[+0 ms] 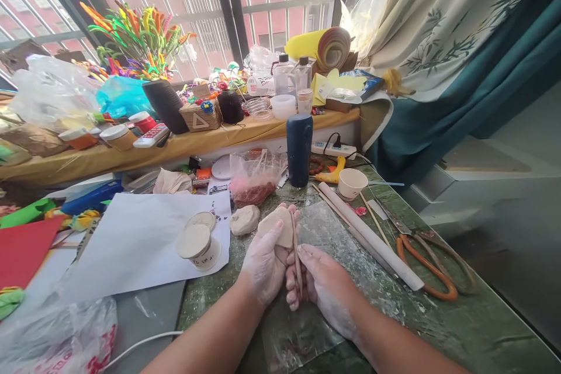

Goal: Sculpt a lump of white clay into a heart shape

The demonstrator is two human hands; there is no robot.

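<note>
My left hand [263, 263], dusted white, is closed around a flat slab of pale clay [277, 225], which sits upright just past my knuckles at 12 o'clock. My right hand [326, 286] is pinched narrow on a thin wooden stick [297, 254], which stands nearly upright with its upper end laid against the slab's right edge. To work that edge cleanly, I judge I should back the slab with my left fingers so the soft sheet does not fold. I should also keep the stick flat along the edge and press lightly, since a tilted tip would gouge. Both hands hover over a wrinkled clear plastic sheet [322, 225] on the green marbled table [442, 321], glossy and smeared with pale dust. At 9 o'clock a paper cup [198, 248] lies tipped on its side on a smooth white paper sheet [140, 245], a matte clay disc over its mouth. At 11 o'clock lies a rounded clay lump [244, 220], dull and slightly cracked. At 3 o'clock a long white roller [372, 239] lies slantwise, and past it are scissors [427, 266] with orange loops. Farther off at 12 o'clock a crinkled plastic bag [256, 175] holds pinkish-brown crumbs. Beside it stands a dark blue cylinder [299, 149], smooth and upright. At 1 o'clock a small empty cup [352, 183] stands next to a yellow glue gun [331, 174].
</note>
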